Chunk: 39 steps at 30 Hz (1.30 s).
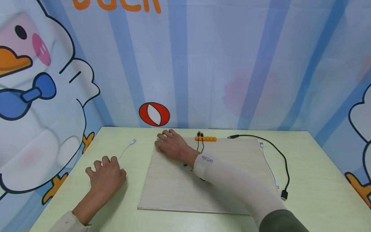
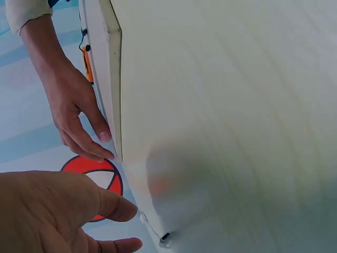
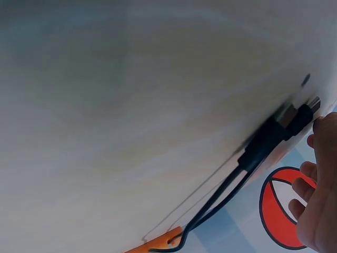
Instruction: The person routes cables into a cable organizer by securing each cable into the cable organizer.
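Observation:
My right hand [image 1: 172, 146] reaches over the far left corner of the pale board [image 1: 165, 190], fingers spread and nothing in its grasp. Just right of it, an orange cable holder [image 1: 210, 139] on the board's far edge carries two black cables, whose plugs [image 1: 200, 134] stick out past it. In the right wrist view these black plugs [image 3: 263, 139] overlap the space near the fingertips. My left hand [image 1: 106, 175] hovers over the table left of the board, fingers loosely bent and holding nothing. A thin white cable [image 1: 124, 150] runs out beyond its fingers, ending in a white plug.
On the board's right side lies a white cable [image 1: 268, 164] with a plug at each end. A thicker black cable [image 1: 285, 158] curves round it on the table [image 1: 318, 180]. Behind the table hangs a printed cloth backdrop [image 1: 203, 64].

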Tool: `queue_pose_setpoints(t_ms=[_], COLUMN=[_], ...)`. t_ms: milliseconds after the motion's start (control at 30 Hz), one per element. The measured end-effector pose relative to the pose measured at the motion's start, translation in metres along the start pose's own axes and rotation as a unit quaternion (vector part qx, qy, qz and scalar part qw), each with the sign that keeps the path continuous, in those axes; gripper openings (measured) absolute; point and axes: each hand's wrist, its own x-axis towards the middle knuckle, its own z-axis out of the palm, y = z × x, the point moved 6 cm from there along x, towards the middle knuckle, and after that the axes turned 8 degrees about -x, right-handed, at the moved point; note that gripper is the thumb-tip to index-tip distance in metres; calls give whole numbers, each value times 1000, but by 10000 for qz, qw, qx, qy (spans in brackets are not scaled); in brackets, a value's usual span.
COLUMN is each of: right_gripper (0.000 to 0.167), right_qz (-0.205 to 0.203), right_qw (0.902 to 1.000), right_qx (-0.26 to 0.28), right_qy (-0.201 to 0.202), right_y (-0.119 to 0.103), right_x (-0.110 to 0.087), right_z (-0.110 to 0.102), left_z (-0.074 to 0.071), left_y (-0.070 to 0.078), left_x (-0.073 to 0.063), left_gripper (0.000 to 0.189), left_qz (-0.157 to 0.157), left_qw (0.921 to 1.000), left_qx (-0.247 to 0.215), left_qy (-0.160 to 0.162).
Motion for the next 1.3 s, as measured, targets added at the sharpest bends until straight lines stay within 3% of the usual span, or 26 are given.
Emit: queue_pose_setpoints(t_ms=[400,1067,1300], right_gripper=[36,43,43], right_qz=[-128,-163,9], right_qw=[9999,9990,9994], right_qx=[-68,-315,-131], right_qy=[-5,-260,-310], right_y=[-7,-40,-42], right_x=[9,37,42], right_z=[-8,-15,-17], left_z=[5,8,6], left_y=[-17,-23,-23], left_x=[6,8,7], left_gripper=[37,37,30], left_qz=[-301,-419,-363], left_qw=[9991,9977,9981], left_qx=[130,333,285], left_qy=[-256,-423,-409])
